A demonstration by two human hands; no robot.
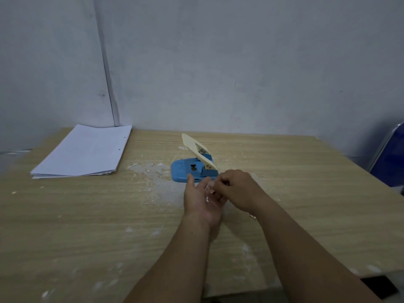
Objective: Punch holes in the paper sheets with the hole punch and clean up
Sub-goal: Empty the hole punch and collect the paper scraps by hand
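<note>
— Head view is giving us a single angle. What is it hiding?

— The right hand [236,190] is covering the fingers of the left hand [200,202]. Its own fingertips are curling under, mostly out of sight. A white fleck is showing right at them, but I cannot tell whether that grip is pinching it or closing on nothing.

— And the left grip?

— It is lying open, palm up, carrying two or three white scraps [207,199]; they are too small for a sure count. Both hands are hovering just on the near side of the hole punch [190,172], and the right hand is masking its near right corner.

— Where is the punch sitting?

— Around the middle of the tabletop [87,215], somewhat nearer the far edge. Its cream lever [196,147] is tilting up and away over its blue base [181,174]. I am counting one punch.

— And the paper?

— One stack of paper sheets [83,149] is lying at the far left corner, well apart from the punch. Two holes [119,149] are showing along the top sheet's right edge. How many sheets are lying in it I cannot tell. Paper bits [150,171] are littering the tabletop between stack and punch, too many and too blurred to count. One blue chair [391,156] is getting cut off by the frame beyond the right edge.
</note>
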